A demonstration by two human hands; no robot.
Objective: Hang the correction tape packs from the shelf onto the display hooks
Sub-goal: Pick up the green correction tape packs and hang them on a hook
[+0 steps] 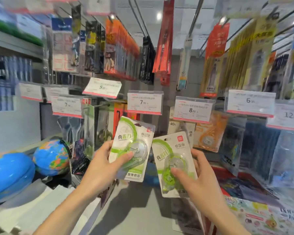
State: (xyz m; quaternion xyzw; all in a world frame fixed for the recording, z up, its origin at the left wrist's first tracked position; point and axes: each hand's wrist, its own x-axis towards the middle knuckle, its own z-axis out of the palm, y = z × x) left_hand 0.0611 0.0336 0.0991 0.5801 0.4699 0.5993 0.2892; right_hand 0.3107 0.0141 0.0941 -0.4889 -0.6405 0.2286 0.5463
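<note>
Fingers first: your left hand (pixel 102 165) has its fingers curled round the left edge of one correction tape pack (pixel 131 148), thumb (pixel 126 156) pressed flat across the clear blister. Your right hand (pixel 199 182) pinches a second correction tape pack (pixel 174 165) the same way, thumb on the front and the other fingers wrapped behind its right edge. Both grips are clamped on card, neither hand spare.

Take the 7.90 price tag (pixel 144 102) as your landmark. The left pack is held up just below it, tilted slightly to the right; the right pack sits lower and to the right of it, under the 8.00 price tag (pixel 193 110). The two packs are near each other but apart.

You look to be mid-carry, both packs lifted and neither hung. The hook behind the 7.90 tag is hidden, so I cannot tell how full it is. Next, I judge, you need to raise the left pack, line its top hang hole up with the hook tip, and slide it back. The hole itself is too blurred to make out.
</note>
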